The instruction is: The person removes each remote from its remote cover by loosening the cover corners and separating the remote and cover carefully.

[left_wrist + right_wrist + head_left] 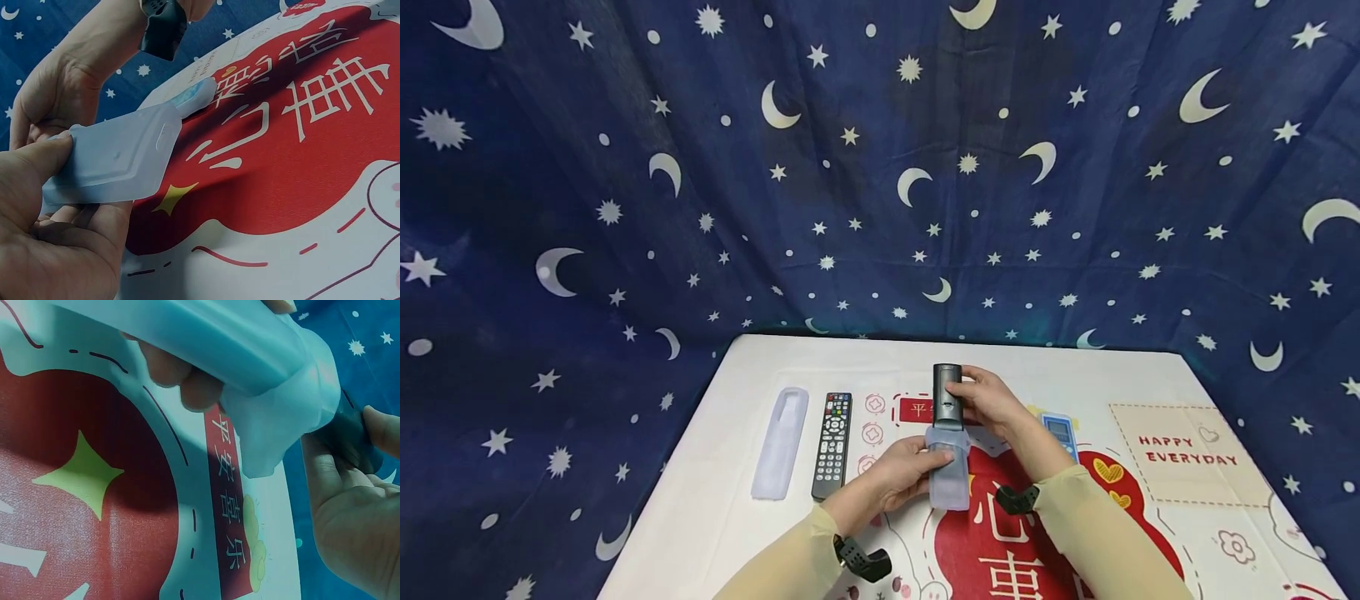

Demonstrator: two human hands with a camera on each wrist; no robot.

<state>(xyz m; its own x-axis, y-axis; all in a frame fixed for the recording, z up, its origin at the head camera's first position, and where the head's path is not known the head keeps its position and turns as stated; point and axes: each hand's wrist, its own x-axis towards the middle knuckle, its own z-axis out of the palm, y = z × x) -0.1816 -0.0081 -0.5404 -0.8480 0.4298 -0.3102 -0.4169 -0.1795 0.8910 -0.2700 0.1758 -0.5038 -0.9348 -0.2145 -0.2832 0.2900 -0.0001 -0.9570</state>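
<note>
In the head view, a person works over a white counter (688, 533) with a starry blue curtain (865, 200) behind it. The left hand (898, 477) pinches a translucent sleeve (950, 492), thumb on top. Just beyond it, the right hand (992, 406) grips a dark remote (947, 383), thumb on its upper face. The remote stands out of the sleeve's far end, its near end at the mouth, the two lined up over the red print (970, 550). To the left lie a black remote (832, 442), buttons up, and farther left a second sleeve (780, 446). Past the right forearm, on the right, I see a blue-faced remote (1060, 432) with a small screen.

In the left wrist view, the left fingers are clamped on the sleeve, thumb over it and the others curled beneath; its closed end points to the near side. The right hand sits beyond, partly hidden.

In the right wrist view, the sleeve's mouth flares around the dark remote, whose outer end is held between the right thumb and fingers. Fingertips of the left hand show under the sleeve.
</note>
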